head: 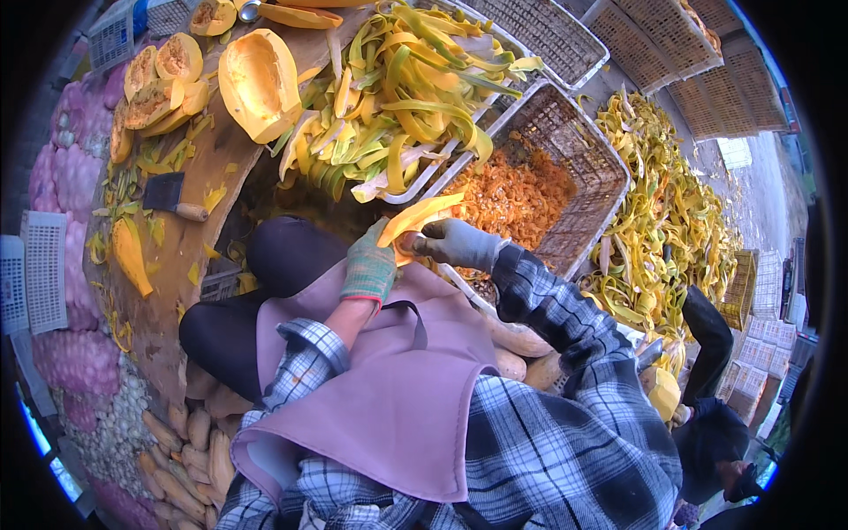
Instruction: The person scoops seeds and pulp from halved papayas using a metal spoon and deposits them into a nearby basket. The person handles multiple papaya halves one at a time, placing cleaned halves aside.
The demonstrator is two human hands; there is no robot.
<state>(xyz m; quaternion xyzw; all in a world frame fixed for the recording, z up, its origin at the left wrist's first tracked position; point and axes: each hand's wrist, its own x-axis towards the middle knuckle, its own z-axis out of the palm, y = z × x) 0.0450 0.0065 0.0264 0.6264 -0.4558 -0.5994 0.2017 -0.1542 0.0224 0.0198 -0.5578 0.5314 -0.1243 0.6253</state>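
My left hand (371, 265), in a green and tan knit glove, grips a peeled squash piece (421, 215) above my lap. In a grey glove, my right hand (457, 244) is closed on a small round-ended scraper (409, 241), mostly hidden by the fingers, against the hollow side of the piece. Beneath and beyond the hands stands a plastic crate (583, 152) with orange squash pulp and seeds (517, 192) in it. Next to it, long yellow-green peel strips (404, 99) heap over another crate.
On the wooden board (192, 245) at left lie a broad-bladed knife (165, 195), a hollowed squash half (260, 86) and several cut squash halves (156, 99). A peel pile (662, 218) covers the ground at right. Whole squashes (185, 470) lie behind me. Another person (712, 437) works at lower right.
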